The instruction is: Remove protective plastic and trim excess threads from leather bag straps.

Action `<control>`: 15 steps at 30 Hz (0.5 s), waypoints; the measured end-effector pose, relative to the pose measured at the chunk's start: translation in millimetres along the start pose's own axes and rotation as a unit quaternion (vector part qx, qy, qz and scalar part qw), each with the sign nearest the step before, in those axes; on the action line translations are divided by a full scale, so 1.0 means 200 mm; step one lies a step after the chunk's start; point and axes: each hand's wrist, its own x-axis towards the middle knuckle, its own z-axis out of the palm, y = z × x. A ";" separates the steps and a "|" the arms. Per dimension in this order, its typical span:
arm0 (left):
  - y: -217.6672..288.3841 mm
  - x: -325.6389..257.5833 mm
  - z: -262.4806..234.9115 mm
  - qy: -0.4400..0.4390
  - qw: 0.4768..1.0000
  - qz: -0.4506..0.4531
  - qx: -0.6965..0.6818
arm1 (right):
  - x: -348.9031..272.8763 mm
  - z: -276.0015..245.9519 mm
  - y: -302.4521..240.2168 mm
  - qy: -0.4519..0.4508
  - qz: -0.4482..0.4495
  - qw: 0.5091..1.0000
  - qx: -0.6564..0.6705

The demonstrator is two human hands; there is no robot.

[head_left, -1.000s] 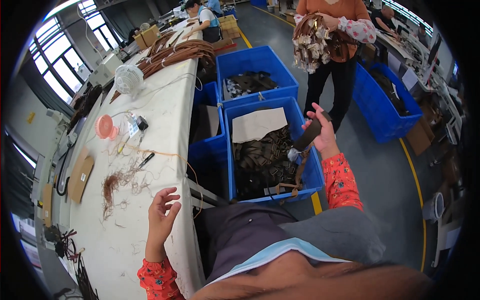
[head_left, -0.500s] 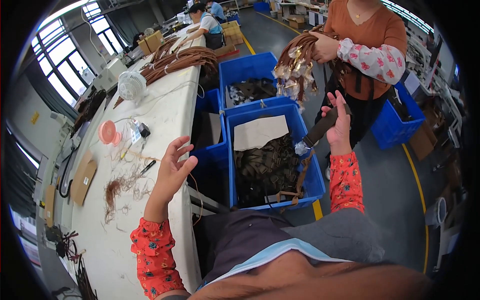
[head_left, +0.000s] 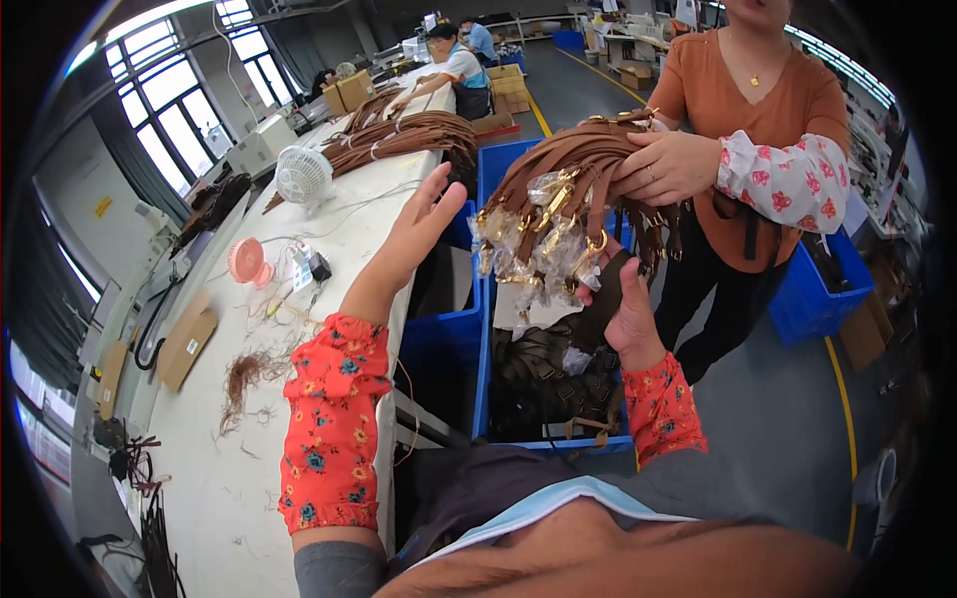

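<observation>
My left hand point(head_left: 417, 231) is open and empty, raised above the table's edge with its fingers stretched toward the straps. In my right hand point(head_left: 635, 321) is a dark olive webbing strap point(head_left: 604, 304), hanging between thumb and fingers; its lower end has clear wrapping. Part of that hand is hidden behind a thick bundle of brown straps point(head_left: 573, 164) with gold-coloured snap hooks in clear plastic. A co-worker's hand point(head_left: 670, 167) grips this bundle from the right. Below it stands a blue bin point(head_left: 482, 399) of dark olive straps with buckles point(head_left: 553, 374).
Along the left runs a white table point(head_left: 299, 439) with a white fan point(head_left: 304, 175), a small pink fan point(head_left: 249, 261), loose threads point(head_left: 244, 384) and more brown straps point(head_left: 409, 140). The co-worker point(head_left: 763, 120) stands close in front at the right, beside another blue bin point(head_left: 819, 289).
The co-worker's strap bundle has come nearer, now over the bin. My left hand has moved up and right toward it; my right hand, with the strap, has moved left and lower beneath it.
</observation>
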 end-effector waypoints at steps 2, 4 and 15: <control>0.03 0.11 0.05 -0.007 1.000 0.020 0.020 | 0.01 0.07 0.01 -0.024 0.016 0.998 0.051; 0.06 0.21 0.05 -0.010 0.998 0.038 0.045 | 0.02 0.16 -0.01 -0.071 0.029 0.996 0.046; -0.01 0.11 0.08 -0.133 0.986 -0.090 -0.046 | 0.10 0.46 0.02 -0.098 0.095 0.989 -0.060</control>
